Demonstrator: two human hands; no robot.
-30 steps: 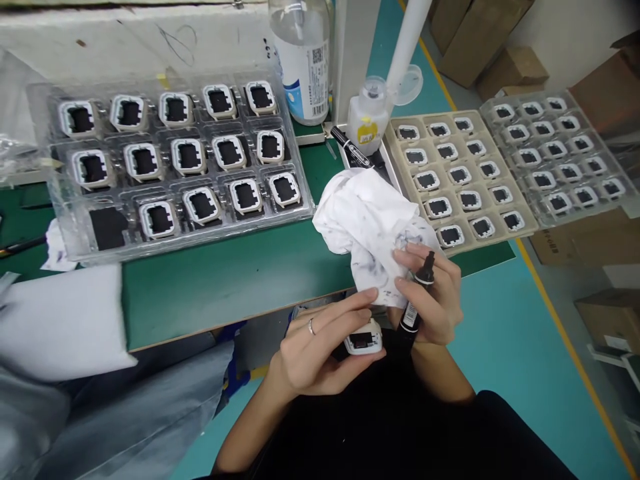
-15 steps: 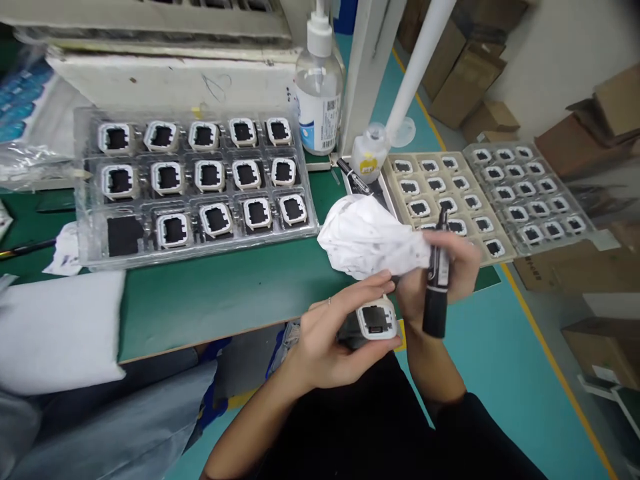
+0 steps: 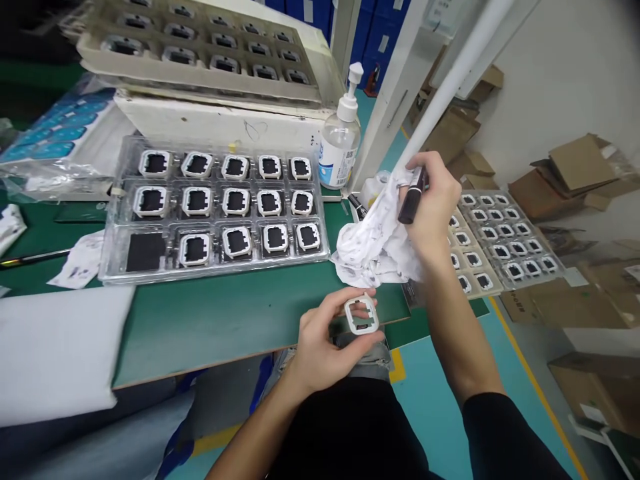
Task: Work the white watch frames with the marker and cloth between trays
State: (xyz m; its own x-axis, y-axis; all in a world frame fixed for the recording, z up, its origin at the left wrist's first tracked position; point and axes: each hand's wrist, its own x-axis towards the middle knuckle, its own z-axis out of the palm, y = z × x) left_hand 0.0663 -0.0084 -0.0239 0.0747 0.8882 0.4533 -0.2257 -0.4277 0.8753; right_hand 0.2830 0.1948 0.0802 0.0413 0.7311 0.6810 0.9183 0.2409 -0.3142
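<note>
My left hand (image 3: 323, 347) grips a white square watch-case frame (image 3: 364, 329) by its sides, above the front edge of the table. The frame's opening faces up, and fingers show through it. Further off to the right, my right hand (image 3: 436, 203) is closed around a black marker pen (image 3: 411, 202). It also pinches the upper part of a stained white cloth (image 3: 373, 243), whose lower folds rest on the table. To the left, a clear plastic tray (image 3: 220, 272) carries rows of similar white frames; its front-left pocket shows only a black pad.
A pump bottle (image 3: 336, 150) stands behind the cloth, near a white post (image 3: 387, 120). A small bottle (image 3: 371, 190) is partly covered by cloth. More frame trays lie right, including a clear one (image 3: 500, 230). White foam sheet (image 3: 55, 353) overhangs the front-left edge.
My right hand has moved up and away with the marker, drawing the cloth's upper part upward. My left hand still holds the frame, now lower and apart from the cloth. The view has shifted.
</note>
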